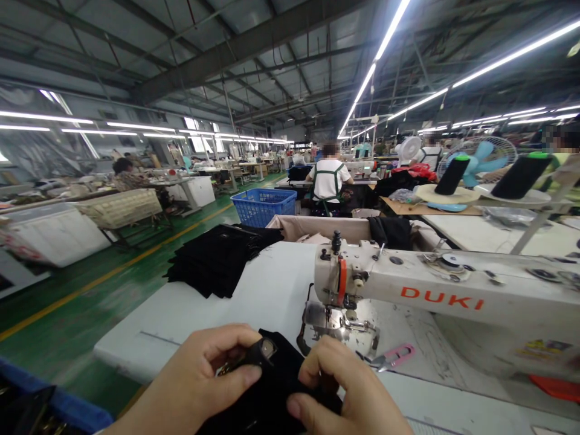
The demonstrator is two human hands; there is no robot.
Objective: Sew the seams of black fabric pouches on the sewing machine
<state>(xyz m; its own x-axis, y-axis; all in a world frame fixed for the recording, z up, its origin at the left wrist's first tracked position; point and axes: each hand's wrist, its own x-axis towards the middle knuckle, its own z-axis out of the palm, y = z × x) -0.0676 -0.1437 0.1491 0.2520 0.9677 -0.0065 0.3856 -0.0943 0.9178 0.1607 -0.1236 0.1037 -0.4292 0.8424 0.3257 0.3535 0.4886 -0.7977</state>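
A piece of black fabric [276, 386] is between my two hands, close to the front edge of the sewing table. My left hand [222, 368] pinches its left side with thumb and fingers, beside a small shiny metal-looking piece [268, 348] whose kind I cannot make out. The right side of the cloth is gripped by my right hand [344, 386], its fingers curled. Just beyond my hands stands the white sewing machine [376, 278], and the fabric lies in front of its needle area. Pink-handled thread snips [401, 356] rest on the machine bed, right of my right hand.
A stack of black cloth pieces [217, 257] lies on the table's far left. Behind it are a blue basket [263, 206] and a cloth-lined bin [312, 226]. Black thread cones [453, 175] stand at right. A co-worker [328, 178] sits ahead. Another blue container [58, 393] is low left.
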